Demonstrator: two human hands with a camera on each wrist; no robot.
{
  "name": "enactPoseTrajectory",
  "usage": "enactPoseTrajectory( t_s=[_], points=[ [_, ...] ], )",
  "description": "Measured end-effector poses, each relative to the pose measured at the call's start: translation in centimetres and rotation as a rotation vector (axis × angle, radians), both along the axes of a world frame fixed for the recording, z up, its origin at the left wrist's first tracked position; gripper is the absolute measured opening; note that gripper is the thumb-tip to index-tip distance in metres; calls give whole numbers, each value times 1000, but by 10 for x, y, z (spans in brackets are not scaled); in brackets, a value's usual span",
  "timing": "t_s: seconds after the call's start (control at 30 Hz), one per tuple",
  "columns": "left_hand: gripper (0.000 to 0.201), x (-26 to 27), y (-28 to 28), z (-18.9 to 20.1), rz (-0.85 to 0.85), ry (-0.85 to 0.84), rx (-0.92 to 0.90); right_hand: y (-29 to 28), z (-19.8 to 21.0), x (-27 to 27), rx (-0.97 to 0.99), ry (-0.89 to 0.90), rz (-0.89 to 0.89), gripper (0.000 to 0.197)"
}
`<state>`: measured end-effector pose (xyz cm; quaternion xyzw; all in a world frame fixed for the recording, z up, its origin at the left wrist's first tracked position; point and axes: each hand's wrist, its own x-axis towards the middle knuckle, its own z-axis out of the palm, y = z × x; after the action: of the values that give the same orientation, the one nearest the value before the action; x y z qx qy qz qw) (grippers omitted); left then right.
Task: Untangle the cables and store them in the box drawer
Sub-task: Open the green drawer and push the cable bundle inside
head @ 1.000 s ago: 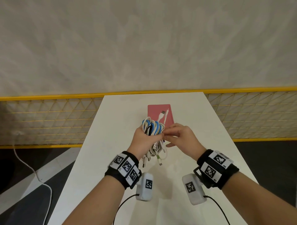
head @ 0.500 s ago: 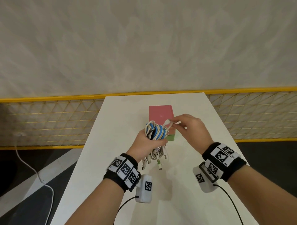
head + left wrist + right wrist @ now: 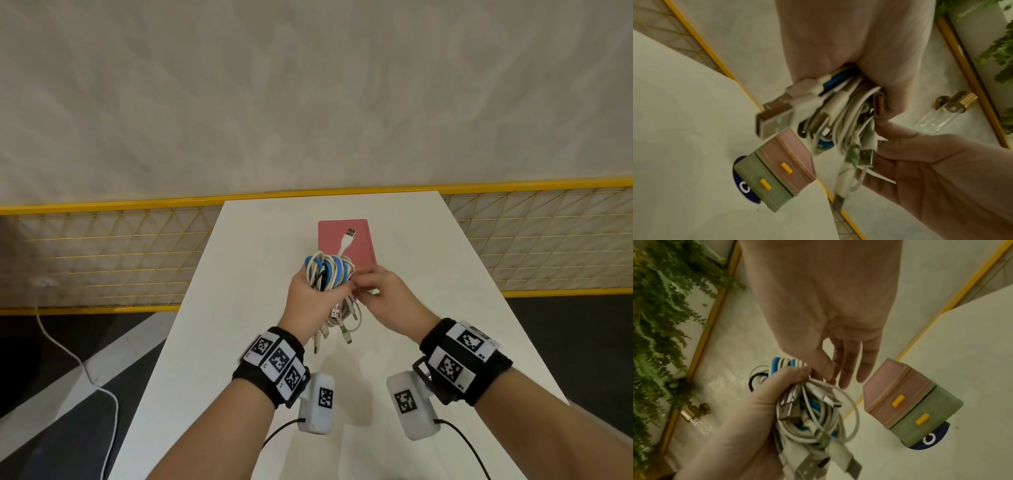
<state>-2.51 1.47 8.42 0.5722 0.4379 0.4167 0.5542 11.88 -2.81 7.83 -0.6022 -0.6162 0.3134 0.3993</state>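
My left hand (image 3: 317, 294) grips a tangled bundle of white, blue and black cables (image 3: 327, 270) above the white table (image 3: 246, 274). Several plugs hang below my fist (image 3: 774, 113). One white USB end (image 3: 349, 236) sticks up free in front of the box. My right hand (image 3: 368, 286) is at the bundle's right side, where its thumb and forefinger pinch a white strand (image 3: 872, 129) and the other fingers (image 3: 865, 369) stay straight. Just behind the hands stands the small box (image 3: 359, 250), with a pink upper drawer (image 3: 898, 392) and a green lower drawer (image 3: 920, 423). Both drawers are closed and have yellow handles.
Under the box lies a dark blue round sticker (image 3: 929, 441) marked C. A yellow mesh fence (image 3: 102, 257) runs behind and beside the table. A white lead (image 3: 85, 370) trails on the floor at the left. Black leads hang from both wrist cameras.
Half a second ago my right hand held the white USB end up over the box. It has let that end go and come back down to the bundle. My left hand kept its grip.
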Motion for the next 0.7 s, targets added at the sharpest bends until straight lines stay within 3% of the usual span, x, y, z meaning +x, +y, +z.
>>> enactPoseTrajectory(
  t_s=[0.07,0.17,0.23,0.37,0.53,0.63,0.7],
  points=[
    [25,-1,6,-8,40,15,-27,4,-6,3,-6,-29,8,33],
    [21,-6,27,-20,166,53,-94,4,-19,19,-56,-118,-170,38],
    [21,-8,46,-26,172,169,-84,2,-29,32,-140,-146,-256,33],
    [37,9,79,-32,-61,476,2,8,-51,45,-257,-112,-322,28],
    [49,31,93,-48,-277,812,17,38,-76,46,-321,-45,-387,45],
    [90,26,93,-65,-306,991,49,59,-90,41,-374,20,-399,55],
    [102,21,94,-72,-334,1043,61,73,-104,37,-414,107,-427,60]
  ],
)
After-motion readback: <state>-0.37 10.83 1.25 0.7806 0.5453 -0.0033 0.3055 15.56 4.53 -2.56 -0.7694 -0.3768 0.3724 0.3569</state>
